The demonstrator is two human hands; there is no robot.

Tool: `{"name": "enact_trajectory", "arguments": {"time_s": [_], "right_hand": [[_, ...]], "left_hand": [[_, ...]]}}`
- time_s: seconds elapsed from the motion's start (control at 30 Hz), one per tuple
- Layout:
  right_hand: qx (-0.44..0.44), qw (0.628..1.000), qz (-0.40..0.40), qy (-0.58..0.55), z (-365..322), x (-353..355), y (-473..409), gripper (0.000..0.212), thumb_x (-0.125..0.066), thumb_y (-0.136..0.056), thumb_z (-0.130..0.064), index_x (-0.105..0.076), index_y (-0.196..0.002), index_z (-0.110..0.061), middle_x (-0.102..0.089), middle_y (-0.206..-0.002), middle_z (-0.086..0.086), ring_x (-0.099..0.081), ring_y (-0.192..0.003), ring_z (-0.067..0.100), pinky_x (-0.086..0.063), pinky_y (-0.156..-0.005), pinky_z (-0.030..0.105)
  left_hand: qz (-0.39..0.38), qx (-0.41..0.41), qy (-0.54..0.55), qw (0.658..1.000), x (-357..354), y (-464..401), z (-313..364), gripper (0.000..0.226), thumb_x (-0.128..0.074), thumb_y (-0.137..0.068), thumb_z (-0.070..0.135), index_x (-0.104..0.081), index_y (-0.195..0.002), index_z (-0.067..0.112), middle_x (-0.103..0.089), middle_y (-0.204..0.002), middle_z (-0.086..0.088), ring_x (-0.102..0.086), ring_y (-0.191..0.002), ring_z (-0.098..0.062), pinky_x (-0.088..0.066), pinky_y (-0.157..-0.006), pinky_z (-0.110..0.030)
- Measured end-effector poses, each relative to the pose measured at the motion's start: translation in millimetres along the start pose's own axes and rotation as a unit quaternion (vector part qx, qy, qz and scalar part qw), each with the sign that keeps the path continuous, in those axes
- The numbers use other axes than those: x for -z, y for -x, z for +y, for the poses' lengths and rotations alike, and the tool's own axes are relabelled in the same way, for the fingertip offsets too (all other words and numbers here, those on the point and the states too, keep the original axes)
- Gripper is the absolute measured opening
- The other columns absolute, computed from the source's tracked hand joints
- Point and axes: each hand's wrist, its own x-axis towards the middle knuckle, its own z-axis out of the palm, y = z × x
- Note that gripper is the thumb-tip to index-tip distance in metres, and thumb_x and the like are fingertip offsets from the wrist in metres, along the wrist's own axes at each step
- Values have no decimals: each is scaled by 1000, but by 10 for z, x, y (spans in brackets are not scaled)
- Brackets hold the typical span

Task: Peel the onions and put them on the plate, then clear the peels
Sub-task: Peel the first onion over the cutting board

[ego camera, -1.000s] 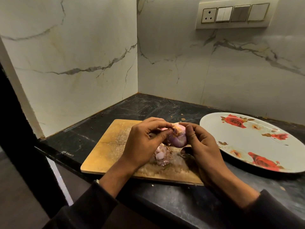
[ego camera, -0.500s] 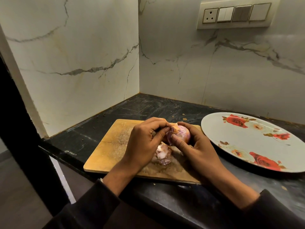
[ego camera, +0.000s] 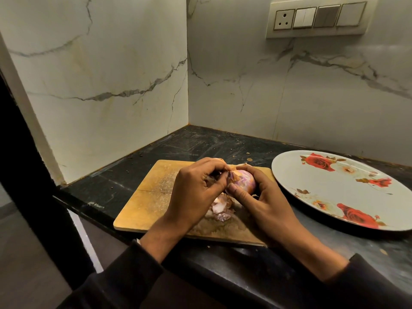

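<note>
A pinkish-purple onion (ego camera: pixel 244 181) with streaked skin is held above the wooden cutting board (ego camera: pixel 153 195). My right hand (ego camera: pixel 265 201) grips it from the right, thumb across its front. My left hand (ego camera: pixel 196 192) curls in from the left and pinches a flap of dry peel at the onion's top left. A small heap of pale peels (ego camera: pixel 219 209) lies on the board between my wrists. The white plate with red roses (ego camera: pixel 338 188) sits to the right with nothing on it.
The black counter (ego camera: pixel 200 143) ends in a marble corner behind the board. Its front edge runs just below the board. A switch panel with a socket (ego camera: pixel 316 17) hangs on the back wall. Small crumbs dot the counter behind the board.
The right hand has shifted its grip and turned the onion, so more of its streaked surface faces up. The left fingers stay at the peel on its top left.
</note>
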Motion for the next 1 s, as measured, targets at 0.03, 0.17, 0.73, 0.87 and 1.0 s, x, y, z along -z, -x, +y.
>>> {"name": "enact_trajectory", "arguments": {"time_s": [0.03,0.17,0.73,0.87,1.0], "right_hand": [[0,1000,-1,-1,-1,4,0,32,-69,-91,-23,-61,-120,-29,-67,-107,-15,-67,-100,3,-55,-76,18],[4,1000,2,18,-16,15,5,34,-69,-93,-17,-56,-119,-35,-63,-112,-17,-64,-100,-3,-54,-78,16],[40,994,18,101,106,-26,-26,50,-71,-92,-26,-47,-135,-28,-58,-127,-9,-62,-114,8,-54,-96,28],[46,991,32,120,110,-35,-17,48,-73,-92,-22,-48,-131,-31,-56,-123,-13,-60,-111,2,-52,-90,17],[46,987,53,146,120,-41,-9,50,-75,-91,-23,-48,-132,-29,-56,-122,-12,-59,-109,-2,-49,-86,10]], "left_hand": [[-1,8,12,1000,2,-3,0,15,-72,-90,10,-75,-104,13,-72,-103,7,-67,-96,-1,-54,-77,-14],[-7,52,75,996,16,-16,-17,15,-73,-89,7,-76,-103,12,-73,-103,7,-68,-97,-6,-56,-76,-18],[-45,182,231,955,27,-25,-60,14,-69,-89,-1,-76,-100,5,-76,-92,-9,-73,-82,-18,-59,-67,-26],[-53,197,211,956,27,-11,-42,14,-70,-90,4,-76,-100,13,-77,-91,-3,-74,-84,-15,-61,-71,-28],[-54,135,92,985,26,-2,-23,14,-73,-89,13,-77,-102,20,-75,-94,11,-70,-89,-1,-59,-77,-21]]}}
